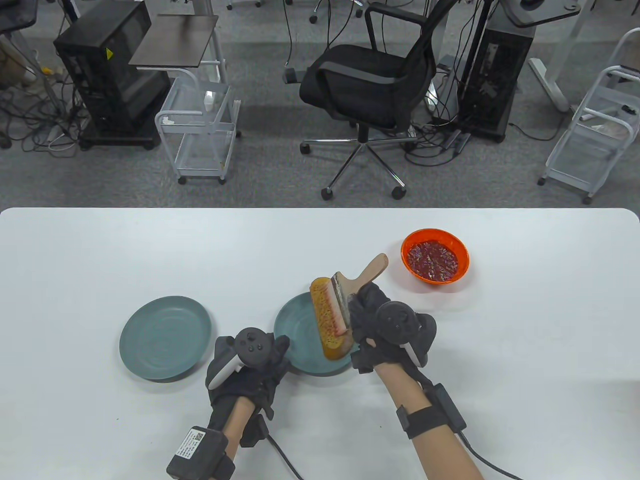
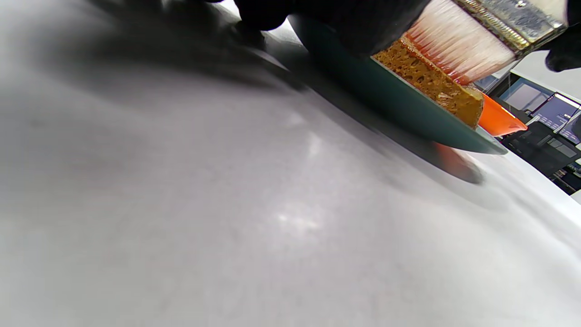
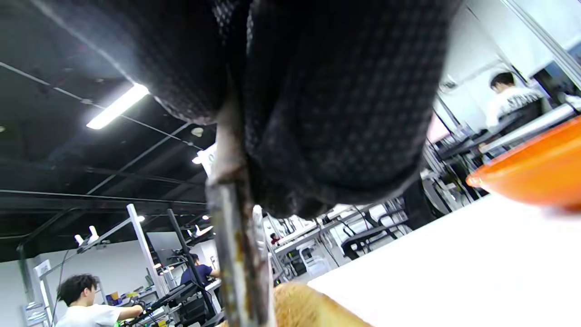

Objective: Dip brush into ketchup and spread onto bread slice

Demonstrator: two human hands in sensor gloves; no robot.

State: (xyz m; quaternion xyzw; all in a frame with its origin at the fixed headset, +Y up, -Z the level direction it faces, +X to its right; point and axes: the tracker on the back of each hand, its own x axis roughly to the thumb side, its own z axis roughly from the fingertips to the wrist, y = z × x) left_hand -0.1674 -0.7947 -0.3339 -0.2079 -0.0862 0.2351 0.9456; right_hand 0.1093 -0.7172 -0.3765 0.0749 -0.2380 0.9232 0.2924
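Note:
A bread slice (image 1: 327,320) lies on a teal plate (image 1: 295,335) near the table's front middle; it also shows in the left wrist view (image 2: 431,81) and the right wrist view (image 3: 308,309). My right hand (image 1: 380,320) grips a wide wooden-handled brush (image 1: 350,285) and its red-tipped bristles (image 2: 454,45) touch the bread's right side. An orange bowl of ketchup (image 1: 434,256) stands to the upper right; it also shows in the right wrist view (image 3: 531,177). My left hand (image 1: 255,355) holds the plate's left rim.
A second teal plate (image 1: 165,337) stands empty on the left. The white table (image 1: 100,260) stretches wide around the plates. An office chair (image 1: 370,90) and carts stand beyond the far edge.

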